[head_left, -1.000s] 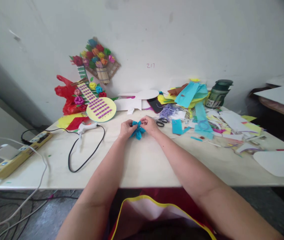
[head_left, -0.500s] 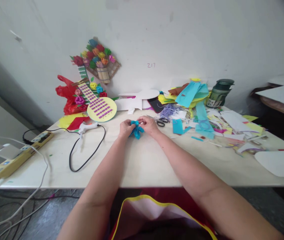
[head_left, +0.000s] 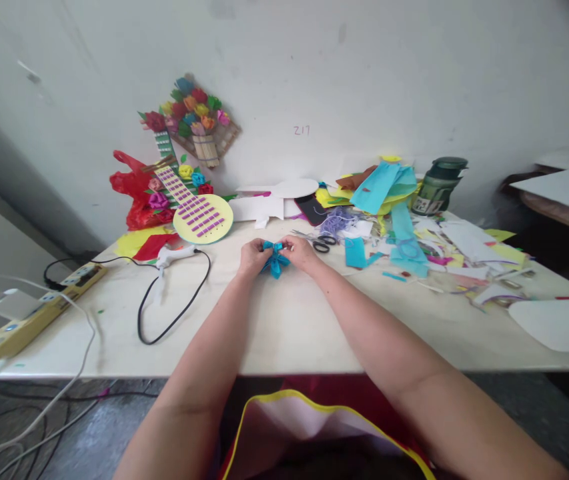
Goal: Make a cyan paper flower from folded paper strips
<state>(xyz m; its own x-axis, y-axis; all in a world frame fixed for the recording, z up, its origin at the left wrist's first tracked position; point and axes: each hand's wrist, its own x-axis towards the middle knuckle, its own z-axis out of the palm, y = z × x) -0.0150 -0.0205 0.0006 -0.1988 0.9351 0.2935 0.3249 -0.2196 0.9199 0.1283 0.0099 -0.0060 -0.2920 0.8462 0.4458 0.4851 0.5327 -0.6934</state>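
A blue paper flower is held between my two hands over the middle of the white table. My left hand pinches its left side, and my right hand has its fingers closed on the upper right side. Several petals spread out below the fingertips. Black-handled scissors lie just right of my right hand. To the left of my left hand rests a white glue gun with a black cable.
A yellow guitar-shaped card, a red plastic bag and paper flowers stand at the back left. On the right are blue paper strips, scraps and a green bottle. A power strip lies at the left edge.
The fingers of my right hand have shifted slightly on the blue flower, and its petals look a little more spread. The whole view has moved very slightly.
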